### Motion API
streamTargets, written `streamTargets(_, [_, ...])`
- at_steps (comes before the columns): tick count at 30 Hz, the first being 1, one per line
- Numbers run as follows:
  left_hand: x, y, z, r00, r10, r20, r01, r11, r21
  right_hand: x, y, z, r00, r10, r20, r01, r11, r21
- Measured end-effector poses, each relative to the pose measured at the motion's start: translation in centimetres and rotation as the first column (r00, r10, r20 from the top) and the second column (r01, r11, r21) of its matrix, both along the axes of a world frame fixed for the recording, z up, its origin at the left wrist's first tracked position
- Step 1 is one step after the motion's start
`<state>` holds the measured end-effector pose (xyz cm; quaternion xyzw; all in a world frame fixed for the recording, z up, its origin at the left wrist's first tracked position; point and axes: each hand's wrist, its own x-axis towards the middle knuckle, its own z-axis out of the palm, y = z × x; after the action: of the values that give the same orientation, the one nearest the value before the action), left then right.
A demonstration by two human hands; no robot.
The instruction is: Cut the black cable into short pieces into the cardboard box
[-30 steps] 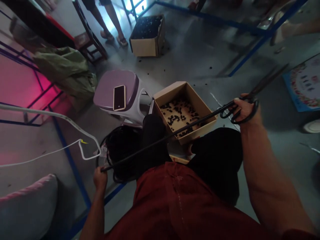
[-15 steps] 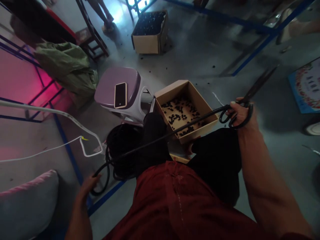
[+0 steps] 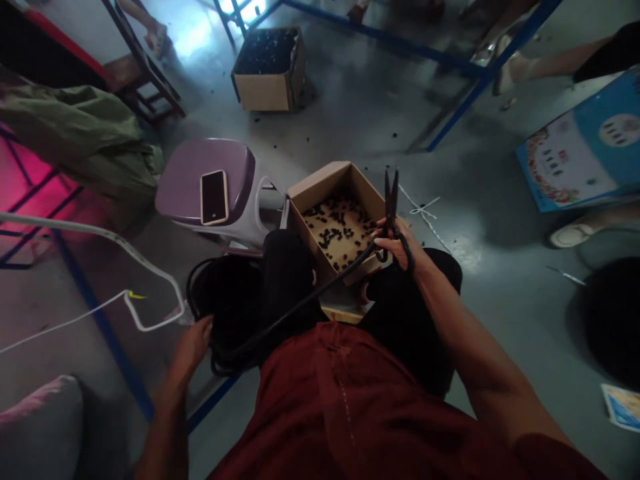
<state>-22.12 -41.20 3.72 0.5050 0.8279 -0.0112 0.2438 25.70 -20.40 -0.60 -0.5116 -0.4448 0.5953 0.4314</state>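
My right hand (image 3: 393,243) is closed around black-handled scissors (image 3: 391,193), blades pointing away from me and slightly parted. The same fingers pinch the end of a black rubber tube (image 3: 320,288), which sags across my lap to the left. At the left edge of a coil of this tubing (image 3: 227,303), my left hand (image 3: 196,343) is closed on the tube, its fingertips partly lost in the dark. Beneath the scissors, between my legs, stands an open cardboard box (image 3: 320,179) with many short black pieces scattered over its bottom.
A purple-topped stool (image 3: 175,173) carries a phone (image 3: 214,197). Farther off sits a carton full of black pieces (image 3: 263,90). A white bent tube (image 3: 150,267) reaches in from the left. White string (image 3: 424,210) lies on the floor, and a blue printed box (image 3: 575,147) stands right.
My right hand has come inward with the scissors and tube end, from the far right to above the box. The tube has slackened. My left hand has shifted to the coil's edge.
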Motion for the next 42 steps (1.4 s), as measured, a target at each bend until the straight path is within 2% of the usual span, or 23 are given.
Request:
streamTargets(3, [8.8,6.5,2.1,0.959,-0.157,0.238,0.118,0.979,0.167,-0.7,-0.1,0.3,0.999,0.028,0.030,-0.028,1.000,-0.006])
streamTargets(5, [15.6,10.4,2.5,0.860,-0.295,0.417,0.199,0.945,0.258,-1.2,0.0,0.8,0.999,0.024,0.028,-0.024,1.000,0.000])
streamTargets(7, [21.7,13.5,2.1,0.737,-0.386,0.554,0.246,0.918,0.312,-1.7,0.1,1.2,1.000,0.016,0.018,-0.016,1.000,0.018])
streamTargets(9, [26.1,15.7,1.1,0.573,-0.349,0.742,0.246,0.936,0.250,-1.7,0.2,1.5,0.999,0.021,0.024,-0.022,0.999,0.048])
streamTargets(12, [29.2,17.2,-0.3,0.302,-0.058,0.952,0.192,0.981,-0.001,-1.3,0.1,1.7,0.999,0.043,0.033,-0.046,0.994,0.096])
streamTargets(13, [29.6,17.4,-0.6,0.238,0.032,0.971,0.172,0.982,-0.074,-1.1,0.0,1.7,0.998,0.052,0.029,-0.055,0.993,0.107])
streamTargets(15, [29.9,17.3,-1.2,0.173,0.147,0.974,0.140,0.975,-0.172,-0.7,-0.2,1.4,0.997,0.070,0.029,-0.073,0.990,0.117])
streamTargets(18, [30.2,16.9,-2.1,0.172,0.196,0.965,0.119,0.969,-0.218,-0.5,-0.5,0.7,0.995,0.092,0.046,-0.097,0.988,0.120])
streamTargets(20, [30.3,16.7,-2.7,0.221,0.143,0.965,0.118,0.978,-0.172,-0.6,-0.8,0.2,0.993,0.095,0.066,-0.103,0.987,0.127])
streamTargets(23, [30.2,16.7,-3.1,0.384,-0.003,0.924,0.170,0.983,-0.067,-1.1,-1.4,-0.5,0.992,0.065,0.106,-0.079,0.988,0.130])
streamTargets(26, [29.8,16.9,-2.5,0.486,-0.125,0.865,0.258,0.966,-0.006,-1.9,-1.9,-0.5,0.993,0.010,0.118,-0.020,0.996,0.090])
streamTargets(30, [28.7,17.2,-1.6,0.579,-0.307,0.756,0.255,0.948,0.190,-2.9,-2.3,0.3,0.994,-0.063,0.089,0.060,0.998,0.036])
streamTargets(33, [27.4,17.9,-2.1,0.558,-0.401,0.726,0.269,0.916,0.298,-3.4,-2.7,0.0,0.987,-0.125,0.097,0.125,0.992,0.006])
streamTargets(36, [25.9,19.2,-3.0,0.537,-0.359,0.763,0.193,0.933,0.304,-3.5,-3.8,-1.7,0.971,-0.135,0.199,0.142,0.990,-0.025])
streamTargets(39, [24.6,20.7,-3.7,0.549,-0.321,0.772,0.122,0.944,0.306,-3.6,-5.6,-3.4,0.941,-0.052,0.335,0.070,0.997,-0.042])
streamTargets(42, [23.8,21.7,-3.8,0.568,-0.333,0.753,0.105,0.936,0.335,-4.2,-7.1,-3.8,0.899,0.036,0.435,-0.018,0.999,-0.046])
